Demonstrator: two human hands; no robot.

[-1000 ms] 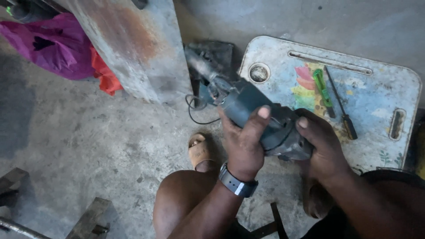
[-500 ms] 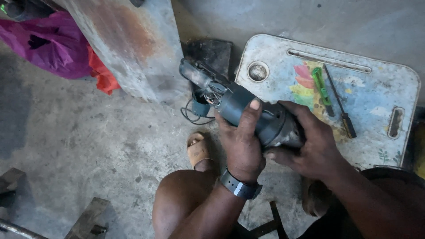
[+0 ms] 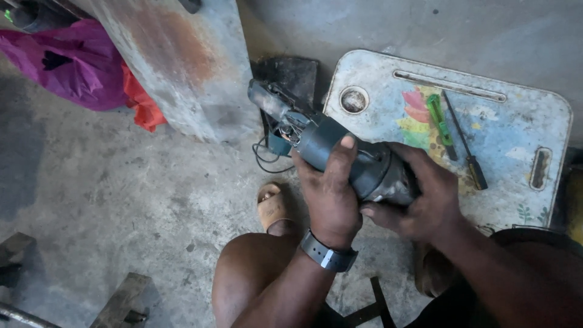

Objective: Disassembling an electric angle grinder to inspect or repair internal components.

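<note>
1. The left hand is wrapped over the top of a dark grey power tool, its grip closed on the tool's body, thumb lying along the casing.
2. The right hand cups the thicker end of the same tool from below and behind, fingers curled tight around it, so both hands are clamped on it.
3. The power tool is held in the air above the concrete floor, tilted, with its narrow end pointing up and away toward a rusty metal plate. That narrow end is open, and wires hang out of it.
4. A grey watch sits on the left wrist.
5. Just right of the hands lies a small worn board with faded coloured pictures; on it rest a green-handled screwdriver and a black-handled screwdriver, close together.
6. A sandal shows under the tool, beside the person's knee.
7. A purple bag and a red bag lie at the upper left.
</note>
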